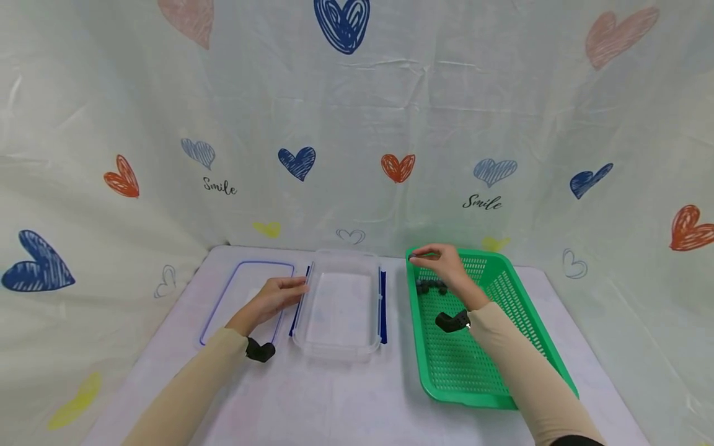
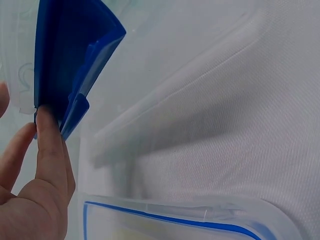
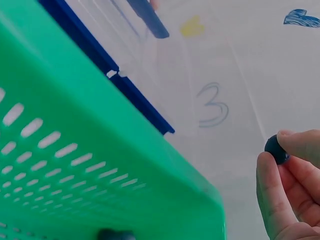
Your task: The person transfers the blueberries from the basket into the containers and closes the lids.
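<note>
The small dark ball (image 1: 411, 256) is in the right hand (image 1: 446, 267), seen in the head view over the far left corner of the green basket (image 1: 422, 359), pinched between the ends of thumb and fingers. More dark balls (image 1: 427, 287) lie together in the basket just below that hand. To the left, on the tabletop (image 1: 329, 409), stands the clear container (image 1: 337, 352), its blue flaps (image 1: 383, 308) hanging along both long sides; a clear lid (image 1: 243, 291) with a blue seal line lies beyond it. The left hand (image 1: 273, 298) reaches over the lid to the container's near-left side, fingers extended. As a judgement, the ball should be well clear of the basket's rim before any sideways move.

In the left wrist view, the left hand's fingers are fairly straight and spread, one resting against a blue flap; the thumb is cut off by the frame, so I cannot tell whether it bears on the wall. A light, steady touch here probably serves best, since a hard push could slide the container.

In the right wrist view, thumb and fingertips close on the ball, which is beyond the basket's rim and apart from it. Such a smooth, round thing could roll out of a loose pinch, so gentle, even pressure from opposite sides seems wise.
</note>
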The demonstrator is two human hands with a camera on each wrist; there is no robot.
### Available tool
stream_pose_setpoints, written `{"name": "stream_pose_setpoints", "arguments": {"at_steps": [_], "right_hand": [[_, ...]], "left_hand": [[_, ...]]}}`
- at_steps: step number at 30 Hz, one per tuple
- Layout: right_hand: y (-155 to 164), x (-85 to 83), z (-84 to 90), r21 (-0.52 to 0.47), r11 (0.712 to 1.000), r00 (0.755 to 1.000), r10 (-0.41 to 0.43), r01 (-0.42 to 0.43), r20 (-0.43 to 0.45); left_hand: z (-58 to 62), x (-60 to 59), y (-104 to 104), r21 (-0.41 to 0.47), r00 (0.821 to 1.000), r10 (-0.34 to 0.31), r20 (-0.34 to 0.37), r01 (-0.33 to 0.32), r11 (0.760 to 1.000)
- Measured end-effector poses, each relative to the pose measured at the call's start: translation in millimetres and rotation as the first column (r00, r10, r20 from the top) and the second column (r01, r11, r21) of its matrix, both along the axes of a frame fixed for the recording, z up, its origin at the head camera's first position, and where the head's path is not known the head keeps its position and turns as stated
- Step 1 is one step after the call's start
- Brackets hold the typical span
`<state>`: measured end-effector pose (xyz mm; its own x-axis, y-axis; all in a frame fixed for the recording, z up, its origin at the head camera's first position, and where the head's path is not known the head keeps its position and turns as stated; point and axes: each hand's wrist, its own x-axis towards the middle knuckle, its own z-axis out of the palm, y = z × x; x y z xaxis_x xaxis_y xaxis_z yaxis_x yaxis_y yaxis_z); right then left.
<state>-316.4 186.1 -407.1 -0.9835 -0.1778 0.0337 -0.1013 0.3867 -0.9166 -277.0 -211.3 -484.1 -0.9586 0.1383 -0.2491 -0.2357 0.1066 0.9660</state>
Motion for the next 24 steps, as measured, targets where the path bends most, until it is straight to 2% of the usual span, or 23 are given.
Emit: {"name": "stream_pose_setpoints", "arguments": {"at_steps": [10, 24], "right_hand": [[-31, -6.3, -0.3, -0.020, 0.998, 0.998, 0.067, -0.067, -0.009], [-60, -9.9, -8.4, -0.009, 0.993, 0.993, 0.118, -0.118, -0.011]], "left_hand": [[-1.4, 0.2, 0, 0.011, 1.000, 0.007, 0.002, -0.007, 1.000], [-0.6, 0.6, -1, 0.014, 1.000, 0.005, 0.012, -0.006, 1.000]]}}
